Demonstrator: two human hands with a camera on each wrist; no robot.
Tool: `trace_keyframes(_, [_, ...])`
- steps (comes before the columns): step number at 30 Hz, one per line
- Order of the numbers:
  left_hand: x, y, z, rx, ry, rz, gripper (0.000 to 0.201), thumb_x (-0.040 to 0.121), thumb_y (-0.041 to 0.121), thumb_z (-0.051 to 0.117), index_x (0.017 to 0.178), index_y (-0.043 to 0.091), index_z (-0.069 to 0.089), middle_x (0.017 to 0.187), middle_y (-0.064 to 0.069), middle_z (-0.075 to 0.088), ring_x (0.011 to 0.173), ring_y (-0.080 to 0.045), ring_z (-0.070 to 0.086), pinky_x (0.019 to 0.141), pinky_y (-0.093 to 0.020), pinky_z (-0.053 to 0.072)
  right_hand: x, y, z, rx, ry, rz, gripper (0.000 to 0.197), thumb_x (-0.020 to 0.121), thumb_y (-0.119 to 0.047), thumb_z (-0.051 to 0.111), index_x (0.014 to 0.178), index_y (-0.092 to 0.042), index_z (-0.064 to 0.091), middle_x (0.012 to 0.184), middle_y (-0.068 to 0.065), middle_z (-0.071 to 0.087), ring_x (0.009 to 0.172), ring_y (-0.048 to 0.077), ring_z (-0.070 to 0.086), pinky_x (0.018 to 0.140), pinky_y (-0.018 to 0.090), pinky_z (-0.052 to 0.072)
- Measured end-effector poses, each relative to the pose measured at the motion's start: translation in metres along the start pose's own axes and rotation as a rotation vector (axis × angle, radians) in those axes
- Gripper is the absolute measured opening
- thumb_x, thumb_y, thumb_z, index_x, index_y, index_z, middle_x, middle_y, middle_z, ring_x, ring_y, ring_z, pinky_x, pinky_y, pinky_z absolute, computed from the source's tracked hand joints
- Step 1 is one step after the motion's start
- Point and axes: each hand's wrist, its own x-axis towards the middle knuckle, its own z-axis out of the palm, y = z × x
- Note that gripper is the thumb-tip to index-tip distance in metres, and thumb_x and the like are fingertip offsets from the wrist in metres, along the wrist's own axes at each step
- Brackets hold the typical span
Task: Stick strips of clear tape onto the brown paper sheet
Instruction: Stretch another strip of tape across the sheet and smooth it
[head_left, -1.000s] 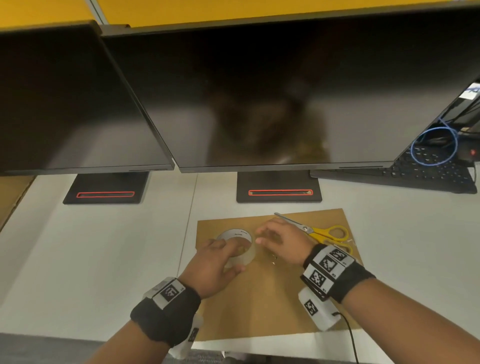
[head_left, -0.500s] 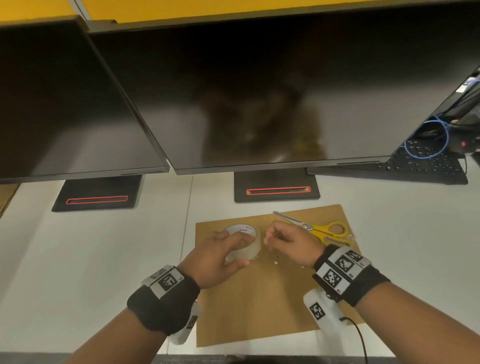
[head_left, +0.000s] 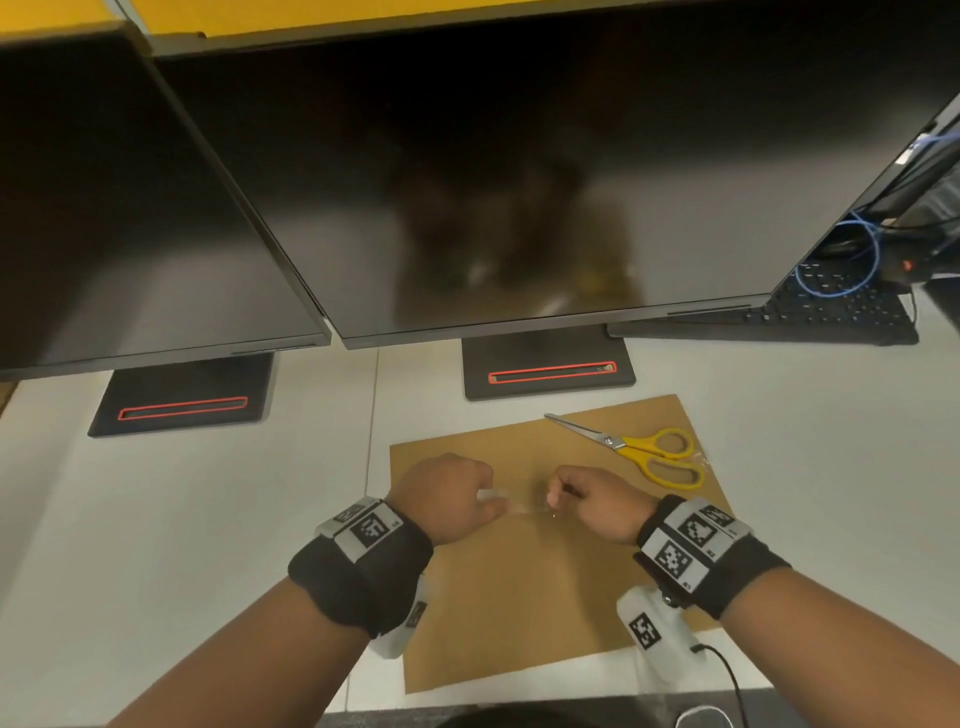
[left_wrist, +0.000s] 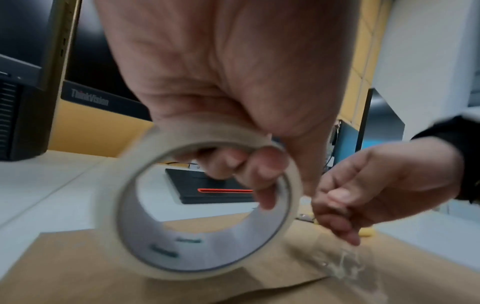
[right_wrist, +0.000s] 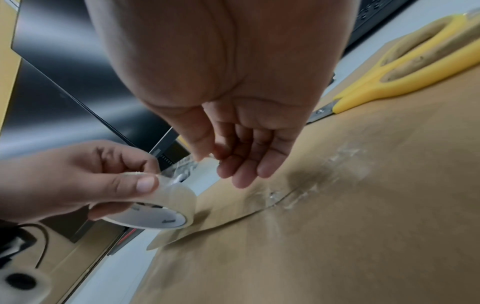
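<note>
The brown paper sheet (head_left: 519, 597) lies flat on the white desk in front of me. My left hand (head_left: 467, 493) holds the clear tape roll (left_wrist: 109, 205) just above the paper, with fingers curled through its core and the thumb on its outer face. My right hand (head_left: 558, 493) is close to the right of it. Its thumb and forefinger pinch the free tape end (right_wrist: 207, 159), and a short clear strip (head_left: 519, 506) stretches between the two hands. Wrinkled clear tape (right_wrist: 345, 164) lies stuck on the paper under the right hand.
Yellow-handled scissors (head_left: 644, 449) lie on the paper's far right corner. Two dark monitors (head_left: 519, 182) overhang the desk, with their black stands (head_left: 545, 371) just behind the paper. A keyboard (head_left: 831, 312) and a blue cable (head_left: 836, 260) sit at the far right.
The left hand has lifted the roll off the paper and turned it on edge. The right hand has taken the tape end and drawn it a little to the right.
</note>
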Motion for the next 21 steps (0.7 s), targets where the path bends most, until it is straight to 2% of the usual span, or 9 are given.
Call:
trace_keyframes(3, [0.002,-0.01,-0.001,0.01,-0.013,0.001,0.041,0.083,0.065,0.051,0.082,0.025,0.058,0.087,0.004,0.066,0.082,-0.017,0.057,0.071,-0.032,0.046,-0.003,0.0,-0.002,0.002,0.056,0.008,0.029,0.092,-0.017,0.052,0.067,-0.032,0.049,0.091,0.005,0.066,0.085,0.019,0.057,0.078,0.03,0.043])
trace_keyframes(7, [-0.006,-0.025,-0.007,-0.022,0.053,0.014,0.053,0.085,0.072,0.033,0.073,0.028,0.059,0.059,0.006,0.053,0.068,-0.013,0.053,0.072,-0.03,0.044,-0.004,0.005,-0.003,0.037,0.092,0.058,0.022,0.089,-0.016,0.055,0.069,-0.026,0.056,0.098,0.006,0.07,0.094,0.022,0.062,0.087,0.033,0.046])
trace_keyframes(9, [-0.008,-0.034,-0.007,-0.02,0.093,0.075,0.051,0.086,0.07,0.028,0.075,0.032,0.058,0.056,0.007,0.051,0.064,-0.011,0.048,0.087,-0.028,0.038,-0.005,0.006,-0.004,0.035,0.092,0.065,0.018,0.089,-0.012,0.053,0.074,-0.019,0.061,0.1,0.007,0.07,0.094,0.021,0.061,0.085,0.03,0.044])
trace_keyframes(11, [-0.008,-0.041,-0.004,-0.06,0.101,0.1,0.036,0.09,0.063,0.034,0.076,0.036,0.054,0.058,0.01,0.052,0.068,-0.01,0.048,0.103,-0.025,0.027,-0.004,0.006,-0.004,0.048,0.096,0.069,0.018,0.089,-0.011,0.052,0.074,-0.018,0.061,0.099,0.007,0.07,0.094,0.021,0.061,0.084,0.029,0.044])
trace_keyframes(12, [-0.007,-0.042,-0.002,-0.077,0.114,0.107,0.033,0.09,0.061,0.038,0.073,0.036,0.052,0.055,0.008,0.049,0.068,-0.011,0.048,0.1,-0.021,0.028,-0.004,0.007,-0.003,0.04,0.094,0.071,0.02,0.089,-0.012,0.053,0.072,-0.02,0.06,0.099,0.008,0.07,0.095,0.022,0.061,0.084,0.03,0.045])
trace_keyframes(14, [-0.006,-0.038,-0.001,-0.065,0.153,0.125,0.04,0.086,0.064,0.04,0.061,0.033,0.045,0.048,0.005,0.041,0.064,-0.015,0.046,0.072,-0.02,0.036,-0.001,0.008,-0.001,-0.003,0.085,0.082,0.023,0.089,-0.014,0.053,0.069,-0.023,0.057,0.099,0.009,0.07,0.096,0.024,0.062,0.086,0.033,0.046])
trace_keyframes(15, [-0.006,-0.035,-0.002,-0.051,0.156,0.113,0.043,0.085,0.064,0.042,0.056,0.032,0.04,0.049,0.004,0.039,0.062,-0.015,0.045,0.061,-0.025,0.033,0.001,0.009,0.0,-0.025,0.082,0.091,0.022,0.089,-0.015,0.052,0.069,-0.023,0.057,0.099,0.01,0.07,0.096,0.025,0.061,0.087,0.034,0.046])
trace_keyframes(18, [-0.006,-0.03,-0.006,0.006,0.141,0.005,0.044,0.087,0.057,0.05,0.053,0.033,0.037,0.052,0.008,0.04,0.063,-0.013,0.044,0.057,-0.027,0.031,0.004,0.01,0.002,-0.06,0.086,0.092,0.018,0.089,-0.015,0.052,0.073,-0.019,0.057,0.094,0.006,0.067,0.091,0.022,0.059,0.082,0.03,0.045])
trace_keyframes(21, [-0.006,-0.027,-0.007,0.1,0.087,-0.077,0.036,0.087,0.057,0.049,0.065,0.029,0.052,0.064,0.011,0.048,0.075,-0.013,0.05,0.06,-0.026,0.033,0.006,0.012,0.008,-0.108,0.061,0.088,0.03,0.089,-0.014,0.053,0.062,-0.026,0.048,0.087,-0.002,0.057,0.082,0.015,0.052,0.071,0.023,0.039])
